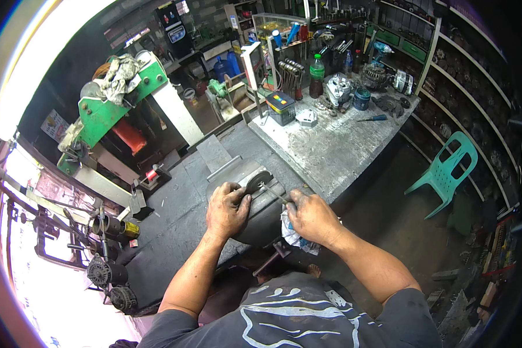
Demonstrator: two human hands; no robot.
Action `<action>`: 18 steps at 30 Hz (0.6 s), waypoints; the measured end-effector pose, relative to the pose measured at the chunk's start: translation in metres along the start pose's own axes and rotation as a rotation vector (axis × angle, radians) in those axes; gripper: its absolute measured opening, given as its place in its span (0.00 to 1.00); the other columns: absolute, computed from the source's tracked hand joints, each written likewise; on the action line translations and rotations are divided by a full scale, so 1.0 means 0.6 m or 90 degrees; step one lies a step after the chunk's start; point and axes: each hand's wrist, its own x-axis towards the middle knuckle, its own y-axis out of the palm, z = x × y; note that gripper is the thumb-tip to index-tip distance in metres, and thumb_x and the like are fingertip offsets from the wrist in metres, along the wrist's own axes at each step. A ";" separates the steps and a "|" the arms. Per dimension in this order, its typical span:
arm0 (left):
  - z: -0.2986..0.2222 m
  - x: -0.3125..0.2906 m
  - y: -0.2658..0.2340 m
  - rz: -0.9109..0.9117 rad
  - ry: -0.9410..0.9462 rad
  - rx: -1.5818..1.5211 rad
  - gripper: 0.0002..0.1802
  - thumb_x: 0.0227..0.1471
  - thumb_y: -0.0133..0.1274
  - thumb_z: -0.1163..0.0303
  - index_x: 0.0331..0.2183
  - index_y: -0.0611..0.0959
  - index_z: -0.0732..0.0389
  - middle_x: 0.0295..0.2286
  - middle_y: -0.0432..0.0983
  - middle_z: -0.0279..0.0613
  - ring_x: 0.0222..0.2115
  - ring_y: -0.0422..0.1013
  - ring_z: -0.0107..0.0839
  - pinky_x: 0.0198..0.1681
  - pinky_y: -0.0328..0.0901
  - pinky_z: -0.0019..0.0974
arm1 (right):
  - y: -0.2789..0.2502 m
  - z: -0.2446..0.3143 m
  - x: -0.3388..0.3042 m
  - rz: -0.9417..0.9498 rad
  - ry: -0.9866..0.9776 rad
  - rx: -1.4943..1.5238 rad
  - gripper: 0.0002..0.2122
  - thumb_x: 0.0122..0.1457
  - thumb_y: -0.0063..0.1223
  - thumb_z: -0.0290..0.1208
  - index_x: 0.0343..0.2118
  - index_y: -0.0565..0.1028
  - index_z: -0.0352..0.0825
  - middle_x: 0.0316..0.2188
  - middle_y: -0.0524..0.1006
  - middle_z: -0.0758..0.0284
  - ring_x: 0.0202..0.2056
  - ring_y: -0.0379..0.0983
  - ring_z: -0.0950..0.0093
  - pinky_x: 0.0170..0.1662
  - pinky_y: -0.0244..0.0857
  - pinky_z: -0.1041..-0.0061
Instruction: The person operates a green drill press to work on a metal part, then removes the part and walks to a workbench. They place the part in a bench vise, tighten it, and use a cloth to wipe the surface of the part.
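Note:
My left hand [226, 210] grips a dark round pulley-like part [257, 182] that rests on a large dark rounded block [261, 217] at the bench's near corner. My right hand [311, 217] is closed around a thin metal tool [272, 192] whose tip reaches to the round part's centre. A crumpled white rag [293, 236] lies under my right hand.
The grey metal workbench [330, 145] carries a small battery [281, 108], a green-capped bottle [316, 75], an alternator [337, 90] and a blue-handled screwdriver [372, 118]. A green press [119, 110] stands to the left. At right are a teal plastic chair [446, 171] and shelves of parts.

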 end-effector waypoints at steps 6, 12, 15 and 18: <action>0.002 0.004 -0.008 0.026 -0.009 -0.034 0.15 0.59 0.64 0.62 0.44 0.92 0.59 0.44 0.81 0.40 0.47 0.76 0.44 0.54 0.71 0.46 | 0.022 -0.001 -0.024 -0.037 -0.038 -0.055 0.08 0.67 0.56 0.30 0.42 0.76 0.32 0.26 0.81 0.48 0.30 0.80 0.44 0.35 0.75 0.47; 0.012 0.010 -0.014 0.039 -0.022 -0.087 0.13 0.59 0.65 0.62 0.43 0.92 0.58 0.42 0.80 0.42 0.46 0.76 0.45 0.52 0.71 0.46 | 0.080 -0.003 0.010 -0.112 -0.051 -0.141 0.07 0.65 0.57 0.31 0.42 0.78 0.36 0.26 0.80 0.55 0.28 0.81 0.50 0.31 0.76 0.53; 0.023 0.009 -0.014 0.051 -0.008 -0.083 0.16 0.59 0.64 0.60 0.45 0.92 0.57 0.40 0.80 0.40 0.44 0.75 0.43 0.52 0.71 0.46 | 0.071 0.015 0.036 -0.062 -0.098 -0.299 0.08 0.65 0.57 0.32 0.43 0.78 0.37 0.27 0.81 0.56 0.27 0.81 0.52 0.31 0.77 0.54; 0.033 0.010 -0.013 0.048 0.004 -0.109 0.15 0.59 0.64 0.60 0.45 0.92 0.56 0.40 0.80 0.38 0.44 0.75 0.42 0.52 0.71 0.46 | 0.047 0.027 0.034 -0.050 -0.129 -0.372 0.12 0.64 0.60 0.30 0.49 0.80 0.34 0.29 0.81 0.60 0.27 0.82 0.57 0.29 0.78 0.59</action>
